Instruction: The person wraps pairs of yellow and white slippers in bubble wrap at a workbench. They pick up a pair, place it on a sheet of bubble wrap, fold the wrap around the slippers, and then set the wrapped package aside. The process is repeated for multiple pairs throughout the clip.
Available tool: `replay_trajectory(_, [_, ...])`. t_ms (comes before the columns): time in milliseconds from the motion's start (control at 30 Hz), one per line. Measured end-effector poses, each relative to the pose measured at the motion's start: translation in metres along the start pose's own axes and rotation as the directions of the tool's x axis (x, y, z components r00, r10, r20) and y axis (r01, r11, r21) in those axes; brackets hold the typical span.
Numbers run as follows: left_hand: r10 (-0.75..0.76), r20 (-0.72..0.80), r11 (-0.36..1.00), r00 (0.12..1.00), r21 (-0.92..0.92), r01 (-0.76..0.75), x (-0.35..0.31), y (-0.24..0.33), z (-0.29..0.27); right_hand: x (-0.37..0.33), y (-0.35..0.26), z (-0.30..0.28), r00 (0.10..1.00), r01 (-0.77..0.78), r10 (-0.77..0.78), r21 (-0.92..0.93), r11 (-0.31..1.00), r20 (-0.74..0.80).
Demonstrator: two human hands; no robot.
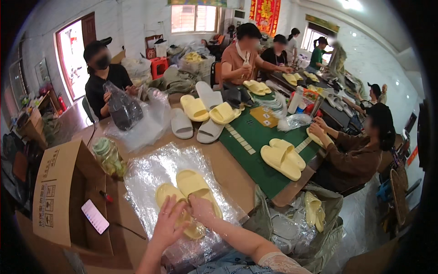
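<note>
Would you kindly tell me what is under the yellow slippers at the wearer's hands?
Clear plastic lies under the yellow slippers, spread over the table. The slippers, left hand and right hand hide its middle, so that area cannot be seen.

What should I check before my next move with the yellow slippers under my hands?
1. Both slippers present: ok, left slipper and right slipper lie side by side.
2. Film beneath them: ok, spread on the table, though wrinkled.
3. Left hand at the left slipper: ok, spread open over it.
4. Right hand gripping the right slipper: cannot tell, the fingertips are hidden.
5. Slippers inside a bag: cannot tell, glare blurs the film around their near ends.
6. Phone clear of the film: ok, it lies off to the left.
</note>
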State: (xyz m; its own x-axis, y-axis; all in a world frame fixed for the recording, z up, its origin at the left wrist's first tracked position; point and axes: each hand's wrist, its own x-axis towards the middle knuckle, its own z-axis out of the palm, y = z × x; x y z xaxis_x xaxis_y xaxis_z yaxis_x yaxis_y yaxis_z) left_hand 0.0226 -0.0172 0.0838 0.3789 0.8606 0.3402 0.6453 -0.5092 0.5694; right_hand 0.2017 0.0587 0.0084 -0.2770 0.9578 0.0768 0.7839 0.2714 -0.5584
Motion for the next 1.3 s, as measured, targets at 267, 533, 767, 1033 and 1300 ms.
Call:
replay_trajectory(267, [-0.198,-0.215,0.979,0.956,0.015,0.206,-0.010,-0.073,0.040,-0.008,-0.006,-0.011,0.923,0.243,-0.212,0.058,0.968,-0.320])
replay_trajectory(533, [-0.229,-0.233,0.973,0.945,-0.031,0.228,-0.014,-0.076,0.040,-0.008,-0.002,-0.001,0.871,0.324,-0.285,0.032,0.945,-0.400])
replay_trajectory(767, [-0.263,-0.209,0.965,0.942,-0.065,0.255,-0.008,-0.076,0.043,-0.007,0.016,0.015,0.898,0.289,-0.271,0.001,0.957,-0.346])
replay_trajectory(1033, [-0.287,-0.213,0.956,0.934,-0.125,0.266,-0.014,-0.075,0.043,-0.002,0.019,0.037,0.891,0.293,-0.225,0.121,0.948,-0.393])
replay_trajectory(1300, [-0.308,-0.188,0.948,0.933,-0.143,0.285,-0.011,-0.075,0.041,-0.033,0.021,0.006,0.919,0.371,-0.330,0.185,0.910,-0.215])
